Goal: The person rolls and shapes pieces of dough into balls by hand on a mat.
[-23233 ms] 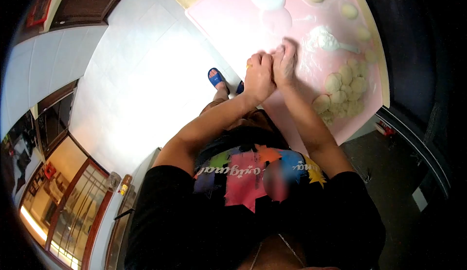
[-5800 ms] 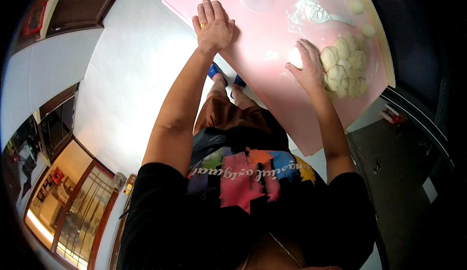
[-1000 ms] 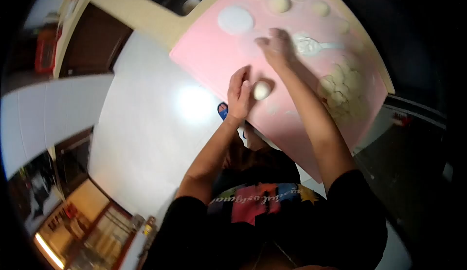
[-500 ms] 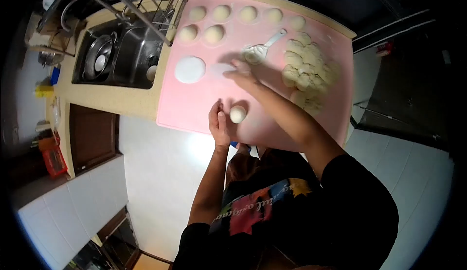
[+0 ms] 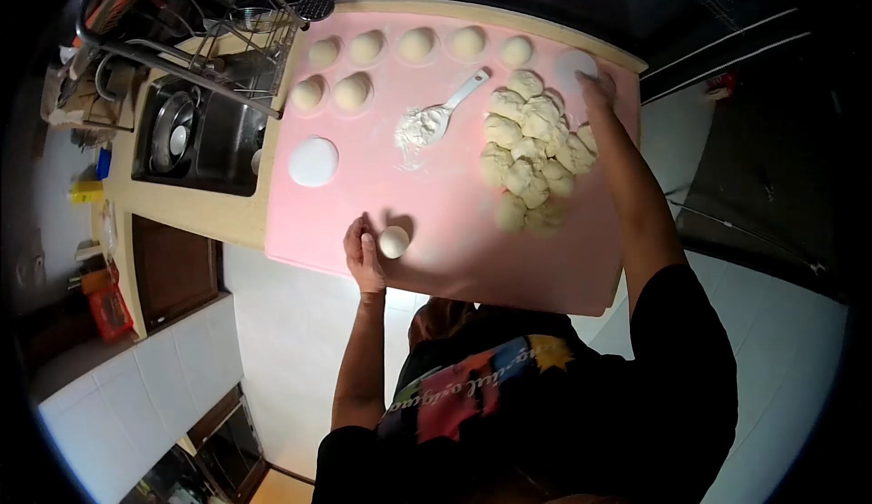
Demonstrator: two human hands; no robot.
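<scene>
My left hand [image 5: 365, 254] rests at the near edge of the pink mat [image 5: 363, 200], fingers extended and close together. Just right of it sits a smooth dough ball [image 5: 393, 242], not gripped. At the far right corner, my right hand [image 5: 597, 95] pinches the edge of a thin white round sheet [image 5: 575, 66], at the end of the back row of dough balls. Below that hand lies a cluster of rough dough pieces [image 5: 531, 150]. White round sheets [image 5: 313, 161] lie at the mat's left side.
Several dough balls [image 5: 417, 44] stand on white rounds along the back. A white scoop [image 5: 445, 121] lies by a heap of flour [image 5: 418, 130]. To the left are a sink [image 5: 222, 109] with a pan and a wire dish rack [image 5: 263, 59].
My right hand has carried the white round sheet from mid-mat to the far right corner. The left hand stays beside the dough ball. The camera view has shifted.
</scene>
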